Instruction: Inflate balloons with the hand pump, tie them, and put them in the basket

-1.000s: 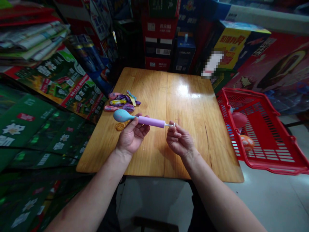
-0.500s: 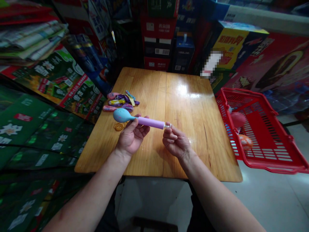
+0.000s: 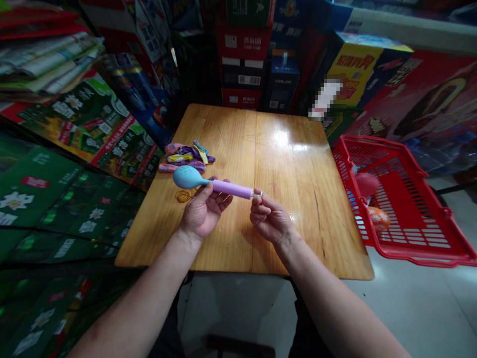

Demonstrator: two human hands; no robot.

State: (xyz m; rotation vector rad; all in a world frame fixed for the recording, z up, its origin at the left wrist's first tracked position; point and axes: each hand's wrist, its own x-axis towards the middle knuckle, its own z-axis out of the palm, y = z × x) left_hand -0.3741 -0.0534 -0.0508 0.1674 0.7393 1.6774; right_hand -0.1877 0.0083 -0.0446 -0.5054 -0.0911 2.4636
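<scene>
Over a wooden table [image 3: 290,174], the left hand [image 3: 200,216] pinches a blue balloon [image 3: 186,176] by the neck, its bulb left of the fingers, a purple pump [image 3: 231,190] extending right; the right hand [image 3: 273,219] grips the pump's white handle [image 3: 257,195].

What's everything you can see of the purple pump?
The purple pump has a smooth barrel, plastic by its look, and a short visible white rod and handle on the right. It is held crosswise above the wooden table. The left hand grips its left end, where a blue balloon meets it; the right hand holds the handle.
</scene>
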